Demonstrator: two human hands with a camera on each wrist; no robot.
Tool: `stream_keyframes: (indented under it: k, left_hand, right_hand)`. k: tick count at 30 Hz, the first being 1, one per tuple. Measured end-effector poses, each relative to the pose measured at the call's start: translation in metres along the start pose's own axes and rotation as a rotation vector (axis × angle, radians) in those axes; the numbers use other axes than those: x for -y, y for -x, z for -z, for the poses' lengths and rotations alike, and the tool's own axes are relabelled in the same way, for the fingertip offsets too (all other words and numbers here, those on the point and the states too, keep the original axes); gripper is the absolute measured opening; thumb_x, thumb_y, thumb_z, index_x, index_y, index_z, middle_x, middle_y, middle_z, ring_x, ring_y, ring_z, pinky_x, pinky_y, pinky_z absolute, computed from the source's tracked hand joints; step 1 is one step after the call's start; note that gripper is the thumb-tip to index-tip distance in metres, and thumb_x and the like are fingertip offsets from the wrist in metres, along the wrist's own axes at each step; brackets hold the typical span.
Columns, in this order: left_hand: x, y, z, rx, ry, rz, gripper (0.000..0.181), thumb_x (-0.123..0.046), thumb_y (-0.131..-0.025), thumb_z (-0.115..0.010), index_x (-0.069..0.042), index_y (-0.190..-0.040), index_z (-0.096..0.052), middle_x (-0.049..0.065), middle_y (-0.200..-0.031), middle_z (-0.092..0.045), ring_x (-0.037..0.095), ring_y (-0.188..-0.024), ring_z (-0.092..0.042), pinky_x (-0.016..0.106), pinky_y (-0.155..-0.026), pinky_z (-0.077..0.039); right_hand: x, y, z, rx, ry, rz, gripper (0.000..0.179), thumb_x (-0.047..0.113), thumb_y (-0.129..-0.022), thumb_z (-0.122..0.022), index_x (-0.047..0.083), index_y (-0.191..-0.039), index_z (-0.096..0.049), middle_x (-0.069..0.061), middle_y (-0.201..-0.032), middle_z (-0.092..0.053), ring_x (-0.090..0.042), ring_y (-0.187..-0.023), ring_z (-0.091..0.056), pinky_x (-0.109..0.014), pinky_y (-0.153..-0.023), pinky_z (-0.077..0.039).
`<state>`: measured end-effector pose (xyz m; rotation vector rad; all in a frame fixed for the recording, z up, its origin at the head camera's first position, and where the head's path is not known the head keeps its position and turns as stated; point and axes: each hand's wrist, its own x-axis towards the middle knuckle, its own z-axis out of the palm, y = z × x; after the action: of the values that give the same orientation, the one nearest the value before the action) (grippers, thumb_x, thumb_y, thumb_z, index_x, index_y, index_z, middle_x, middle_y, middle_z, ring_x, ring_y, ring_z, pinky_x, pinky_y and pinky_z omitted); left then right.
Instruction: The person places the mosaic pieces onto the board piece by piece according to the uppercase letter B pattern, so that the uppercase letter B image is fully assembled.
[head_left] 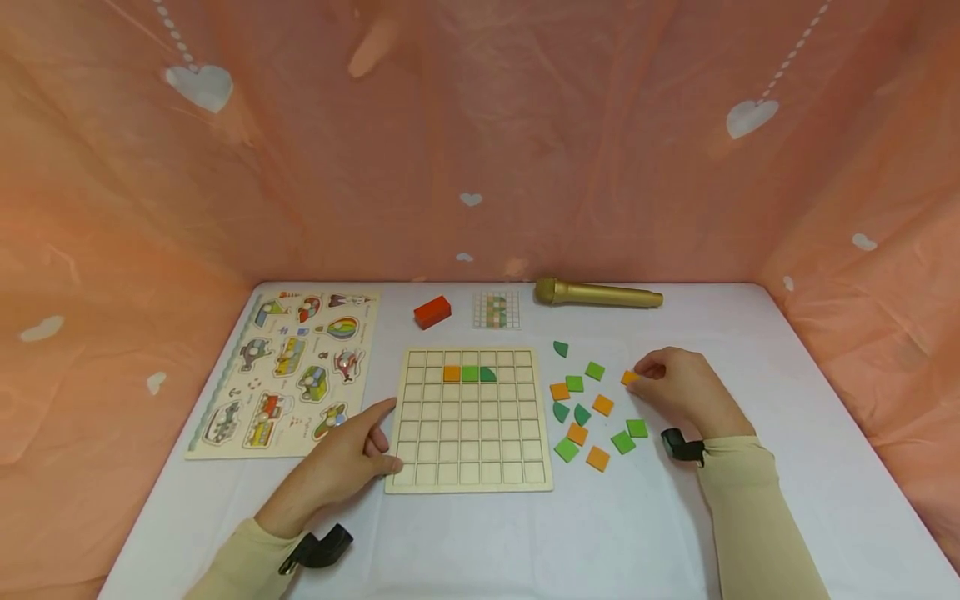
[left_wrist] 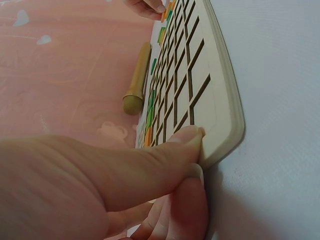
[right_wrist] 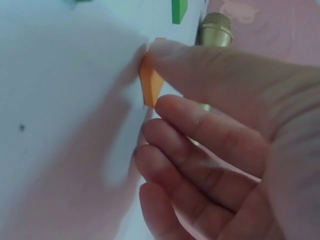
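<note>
Head view shows a pale wooden grid board (head_left: 469,452) lying flat near the middle of a white-covered counter (head_left: 465,542), between its left and right edges. The left hand (head_left: 341,462) grips the board at its near left corner, thumb over the top face, index finger stretched along the left edge, apparently steadying it. Nearer the counter's right edge, the right hand (head_left: 678,383) pinches an orange square tile (head_left: 628,378) between thumb and finger; the right wrist view has it tipped up on edge, though whether it is off the surface I cannot tell. In the board's second row from the far side sit an orange square piece (head_left: 452,374), a bright green square piece (head_left: 470,374) and a dark green quarter-round piece (head_left: 488,375), side by side. Other flat pieces lie loose right of the board, among them a green square (head_left: 637,427) and an orange square (head_left: 597,458). By the counter's far edge, a small printed grid card (head_left: 496,310) lies between a red rectangular block (head_left: 432,312) and a gold microphone (head_left: 597,293). My reading is that the step in hand is picking up one more piece, with filling the grid barely begun. The next move would call for a secure pinch, carrying the tile over the loose pieces, turning it flat and squaring it to a cell, while the board is kept from sliding.
</note>
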<state>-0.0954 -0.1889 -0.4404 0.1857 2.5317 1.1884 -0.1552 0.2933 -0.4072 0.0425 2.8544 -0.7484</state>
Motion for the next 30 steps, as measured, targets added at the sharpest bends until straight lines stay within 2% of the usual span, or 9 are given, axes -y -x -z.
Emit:
stream_keyframes:
  k: [9,17,21,26,30]
  left_hand:
    - [-0.001,0.000,0.001,0.008,0.016,-0.006,0.090,-0.011,-0.087,-0.089,-0.001,-0.163,-0.043,0.004,-0.097,-0.062,0.016,-0.080,-0.055,0.025,-0.071,-0.043]
    - [-0.002,0.000,0.001,0.006,0.006,-0.002,0.089,-0.009,-0.087,-0.089,-0.001,-0.162,-0.043,0.005,-0.097,-0.061,0.016,-0.080,-0.055,0.024,-0.070,-0.043]
    - [-0.002,-0.001,0.000,0.005,0.003,-0.003,0.089,-0.010,-0.087,-0.089,-0.001,-0.162,-0.043,0.004,-0.097,-0.061,0.016,-0.081,-0.055,0.025,-0.071,-0.043]
    - [-0.002,-0.001,0.000,0.005,0.002,-0.006,0.089,-0.010,-0.087,-0.089,-0.001,-0.162,-0.044,0.004,-0.097,-0.061,0.016,-0.080,-0.055,0.025,-0.071,-0.043]
    - [-0.001,0.000,0.000,0.003,0.005,-0.008,0.089,-0.009,-0.087,-0.089,0.000,-0.162,-0.044,0.005,-0.097,-0.061,0.016,-0.079,-0.054,0.024,-0.071,-0.043]
  right_hand:
    - [-0.002,-0.001,0.001,0.000,0.040,-0.001,0.027,0.030,-0.094,-0.079,0.011,-0.113,-0.078,-0.005,-0.104,-0.076,-0.025,-0.100,-0.065,-0.040,-0.088,-0.050]
    - [0.007,-0.001,-0.004,-0.029,0.035,0.007,0.024,0.034,-0.095,-0.080,0.014,-0.107,-0.078,-0.005,-0.100,-0.074,-0.026,-0.098,-0.063,-0.039,-0.086,-0.050]
    - [0.022,-0.001,-0.007,-0.025,0.018,0.032,0.026,0.032,-0.096,-0.078,0.010,-0.109,-0.078,-0.007,-0.101,-0.073,-0.026,-0.094,-0.064,-0.038,-0.083,-0.052]
    - [0.050,-0.003,-0.019,-0.009,0.011,0.062,0.025,0.032,-0.097,-0.079,0.010,-0.109,-0.078,-0.008,-0.103,-0.070,-0.025,-0.091,-0.063,-0.034,-0.074,-0.054]
    - [0.074,-0.010,-0.034,-0.018,0.042,0.165,0.023,0.029,-0.095,-0.082,0.010,-0.108,-0.080,-0.005,-0.105,-0.072,-0.023,-0.092,-0.064,-0.038,-0.082,-0.054]
